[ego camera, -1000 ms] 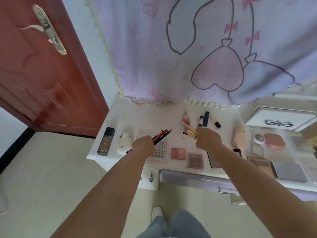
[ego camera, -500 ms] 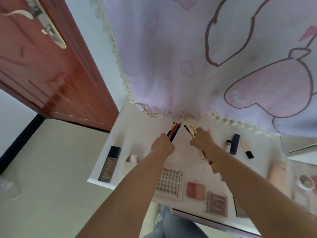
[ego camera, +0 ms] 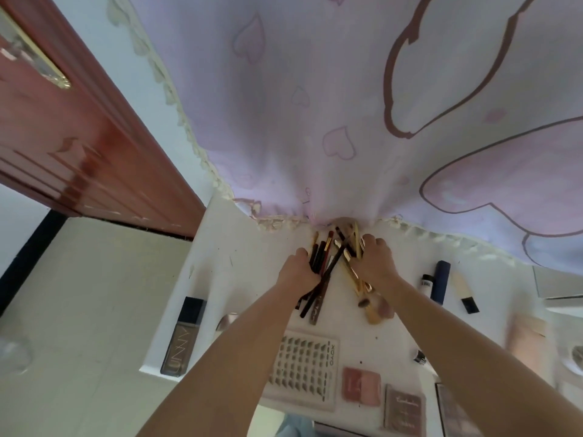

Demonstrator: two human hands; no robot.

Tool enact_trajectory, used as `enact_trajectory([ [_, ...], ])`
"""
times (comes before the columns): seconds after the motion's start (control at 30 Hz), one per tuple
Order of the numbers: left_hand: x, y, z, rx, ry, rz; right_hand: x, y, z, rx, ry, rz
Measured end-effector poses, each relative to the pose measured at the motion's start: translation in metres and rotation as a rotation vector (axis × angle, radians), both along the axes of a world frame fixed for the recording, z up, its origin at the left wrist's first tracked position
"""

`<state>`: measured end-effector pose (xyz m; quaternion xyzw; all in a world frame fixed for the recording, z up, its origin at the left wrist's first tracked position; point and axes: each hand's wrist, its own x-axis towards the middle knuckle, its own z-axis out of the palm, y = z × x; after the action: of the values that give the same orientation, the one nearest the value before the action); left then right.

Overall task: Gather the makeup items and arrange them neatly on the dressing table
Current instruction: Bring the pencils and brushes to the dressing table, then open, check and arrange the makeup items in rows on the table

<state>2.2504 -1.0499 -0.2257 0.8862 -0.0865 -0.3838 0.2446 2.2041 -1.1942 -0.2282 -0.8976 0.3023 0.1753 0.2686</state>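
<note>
My left hand (ego camera: 298, 272) grips a bundle of dark pencils (ego camera: 320, 263) at the back of the white dressing table (ego camera: 220, 272). My right hand (ego camera: 375, 263) grips several gold-handled makeup brushes (ego camera: 355, 272), whose tips cross the pencils just under the curtain hem. A dark foundation bottle (ego camera: 184, 337) lies at the table's left edge. A false-lash tray (ego camera: 303, 370), a pink blush compact (ego camera: 361, 386) and a brown palette (ego camera: 403, 411) lie along the front. Two tubes (ego camera: 437, 282) and a concealer stick (ego camera: 463, 291) lie to the right.
A lilac curtain (ego camera: 347, 105) with heart prints hangs over the table's back edge. A red-brown door (ego camera: 63, 137) stands at the left above a pale floor (ego camera: 79, 310). A small pale bottle (ego camera: 225, 323) is partly hidden by my left forearm.
Both hands moved toward the back of the table and came together, so pencils and brushes now cross under the curtain hem. The camera moved closer and tilted up.
</note>
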Motion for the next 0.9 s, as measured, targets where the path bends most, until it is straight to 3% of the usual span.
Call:
enact_trajectory([
  [0.63, -0.010, 0.014, 0.003, 0.223, -0.266, -0.281, -0.043, 0.006, -0.003, -0.208, -0.096, 0.319],
  [0.9, -0.008, 0.083, 0.003, 0.084, -0.471, -0.355, -0.059, 0.031, 0.013, -0.252, -0.121, 0.265],
])
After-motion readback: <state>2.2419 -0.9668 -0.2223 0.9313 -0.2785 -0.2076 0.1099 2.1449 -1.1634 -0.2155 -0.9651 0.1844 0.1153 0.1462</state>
